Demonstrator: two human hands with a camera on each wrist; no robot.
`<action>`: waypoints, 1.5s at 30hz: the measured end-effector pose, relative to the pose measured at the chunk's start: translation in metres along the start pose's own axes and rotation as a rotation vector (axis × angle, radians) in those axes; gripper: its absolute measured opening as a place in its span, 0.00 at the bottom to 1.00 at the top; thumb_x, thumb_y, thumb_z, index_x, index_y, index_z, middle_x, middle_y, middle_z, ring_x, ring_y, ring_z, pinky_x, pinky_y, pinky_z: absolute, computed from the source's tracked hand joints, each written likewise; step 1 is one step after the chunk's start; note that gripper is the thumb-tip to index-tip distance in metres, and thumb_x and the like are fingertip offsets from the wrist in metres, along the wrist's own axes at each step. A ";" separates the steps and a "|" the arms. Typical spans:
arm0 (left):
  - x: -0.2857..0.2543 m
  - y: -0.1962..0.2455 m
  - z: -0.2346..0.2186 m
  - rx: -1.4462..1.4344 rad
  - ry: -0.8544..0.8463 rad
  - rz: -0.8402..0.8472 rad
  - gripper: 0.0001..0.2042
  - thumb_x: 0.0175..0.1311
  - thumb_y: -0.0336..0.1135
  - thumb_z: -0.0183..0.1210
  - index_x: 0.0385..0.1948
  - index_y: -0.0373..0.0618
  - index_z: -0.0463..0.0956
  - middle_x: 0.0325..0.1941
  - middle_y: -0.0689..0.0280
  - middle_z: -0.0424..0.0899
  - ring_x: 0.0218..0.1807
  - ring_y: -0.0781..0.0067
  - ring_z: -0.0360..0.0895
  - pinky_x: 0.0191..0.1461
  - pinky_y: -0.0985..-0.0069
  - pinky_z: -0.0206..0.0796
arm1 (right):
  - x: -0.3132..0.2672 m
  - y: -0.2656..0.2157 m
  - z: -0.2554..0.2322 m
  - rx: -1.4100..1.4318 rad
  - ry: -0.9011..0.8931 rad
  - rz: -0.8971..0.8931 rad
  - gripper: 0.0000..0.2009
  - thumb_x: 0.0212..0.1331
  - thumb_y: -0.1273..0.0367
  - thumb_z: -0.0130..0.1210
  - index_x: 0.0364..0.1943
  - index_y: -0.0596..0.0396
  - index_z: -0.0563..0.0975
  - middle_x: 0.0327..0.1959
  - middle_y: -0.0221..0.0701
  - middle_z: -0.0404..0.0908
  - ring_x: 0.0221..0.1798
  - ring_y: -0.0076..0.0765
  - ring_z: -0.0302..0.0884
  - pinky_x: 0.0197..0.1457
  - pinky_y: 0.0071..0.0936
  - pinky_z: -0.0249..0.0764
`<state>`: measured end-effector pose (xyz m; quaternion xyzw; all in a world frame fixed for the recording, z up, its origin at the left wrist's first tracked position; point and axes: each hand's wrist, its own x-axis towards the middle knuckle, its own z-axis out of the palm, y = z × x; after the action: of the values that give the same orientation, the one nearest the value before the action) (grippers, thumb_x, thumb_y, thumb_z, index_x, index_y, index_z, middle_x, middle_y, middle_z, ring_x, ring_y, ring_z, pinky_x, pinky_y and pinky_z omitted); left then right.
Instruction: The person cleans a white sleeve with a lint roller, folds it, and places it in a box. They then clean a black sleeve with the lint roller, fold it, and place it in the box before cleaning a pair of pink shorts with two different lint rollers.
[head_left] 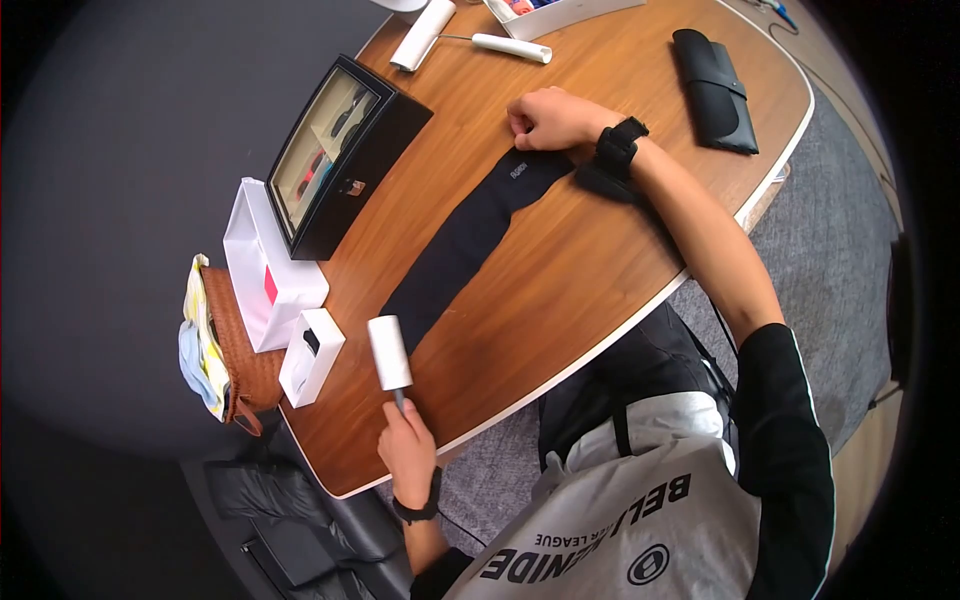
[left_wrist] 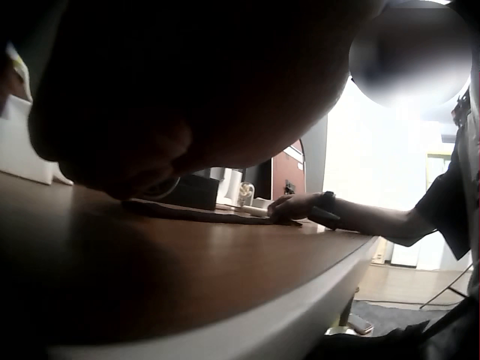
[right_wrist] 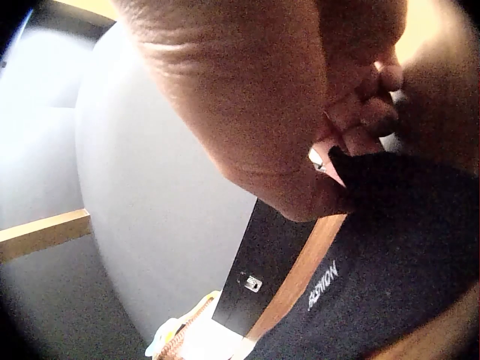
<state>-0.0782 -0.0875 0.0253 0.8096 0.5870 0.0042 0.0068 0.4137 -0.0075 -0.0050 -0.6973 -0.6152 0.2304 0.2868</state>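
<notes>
A long black fabric sleeve (head_left: 455,240) with small white lettering lies flat across the wooden table. My right hand (head_left: 555,118) is at its far end; in the right wrist view, thumb and fingers (right_wrist: 352,120) pinch the cloth's edge beside the lettering. My left hand (head_left: 408,450) grips the handle of a white lint roller (head_left: 390,352), whose roll overlaps the sleeve's near end. In the left wrist view that hand (left_wrist: 187,97) is dark and hides most of the roller. Under the right wrist lies a dark flat item (head_left: 605,183), partly covered.
Along the left stand a black glass-lidded display case (head_left: 390,135), an open white box (head_left: 255,290), a small white box (head_left: 322,365) and a wicker basket (head_left: 245,345). Another lint roller (head_left: 425,35) lies at the back. A black folding pouch (head_left: 715,90) lies at the right.
</notes>
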 end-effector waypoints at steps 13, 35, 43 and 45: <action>0.065 -0.025 0.004 0.115 0.032 0.043 0.15 0.83 0.42 0.45 0.39 0.38 0.69 0.25 0.38 0.83 0.32 0.28 0.81 0.35 0.38 0.70 | 0.001 0.003 0.002 -0.008 0.020 0.002 0.10 0.59 0.64 0.65 0.36 0.55 0.82 0.34 0.38 0.88 0.45 0.50 0.86 0.50 0.43 0.80; 0.043 0.025 0.010 0.069 -0.005 0.167 0.14 0.83 0.41 0.47 0.37 0.41 0.67 0.22 0.42 0.81 0.27 0.32 0.80 0.30 0.40 0.68 | 0.000 0.001 -0.001 -0.037 -0.018 0.032 0.14 0.58 0.58 0.64 0.40 0.51 0.84 0.41 0.39 0.89 0.50 0.51 0.86 0.54 0.42 0.80; 0.032 -0.058 0.014 0.136 0.091 -0.071 0.16 0.83 0.42 0.46 0.37 0.39 0.69 0.26 0.38 0.82 0.32 0.29 0.81 0.35 0.38 0.68 | 0.000 -0.003 0.000 -0.022 -0.013 0.031 0.11 0.62 0.62 0.64 0.38 0.55 0.82 0.37 0.39 0.87 0.47 0.49 0.85 0.52 0.43 0.79; 0.033 -0.051 0.010 0.096 0.135 -0.086 0.16 0.83 0.43 0.46 0.38 0.38 0.70 0.27 0.37 0.82 0.33 0.29 0.80 0.35 0.38 0.67 | 0.001 -0.001 0.002 -0.038 0.004 0.037 0.11 0.62 0.63 0.64 0.37 0.56 0.81 0.37 0.39 0.87 0.46 0.48 0.85 0.51 0.42 0.79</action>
<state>-0.1162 -0.0405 0.0144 0.7809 0.6198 0.0306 -0.0714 0.4118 -0.0061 -0.0059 -0.7142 -0.6060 0.2226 0.2703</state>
